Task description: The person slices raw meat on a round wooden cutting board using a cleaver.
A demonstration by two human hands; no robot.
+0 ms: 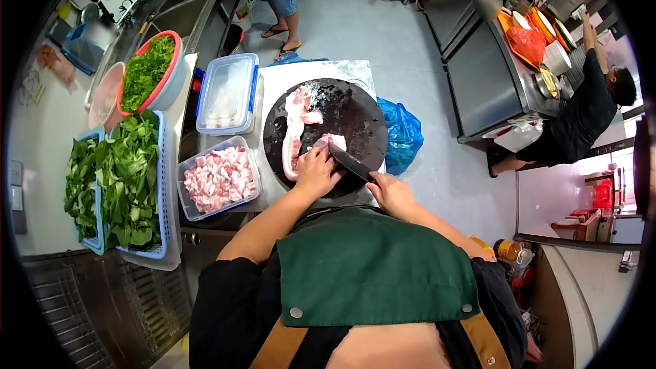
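On a round dark chopping board (pixel 362 119) lies a long strip of raw pork (pixel 294 130). A smaller piece of pork (pixel 333 141) sits near the board's middle. My left hand (pixel 317 173) presses this piece down with bent fingers. In my right hand (pixel 392 195) is the handle of a kitchen knife (pixel 350 161), its dark blade pointing up and left, close to my left fingertips and the piece of pork. Left of the board, a clear plastic container (pixel 256 184) holds many small chunks of pork. Behind it stands a lidded clear box (pixel 227 89) with blue clips.
Leafy greens fill a blue basket (pixel 164 184) on the left, with chopped herbs in a red-rimmed tub (pixel 179 51) behind. A blue plastic bag (pixel 402 133) hangs right of the board. One person (pixel 581 119) works at the right counter; another person's legs (pixel 290 24) show ahead.
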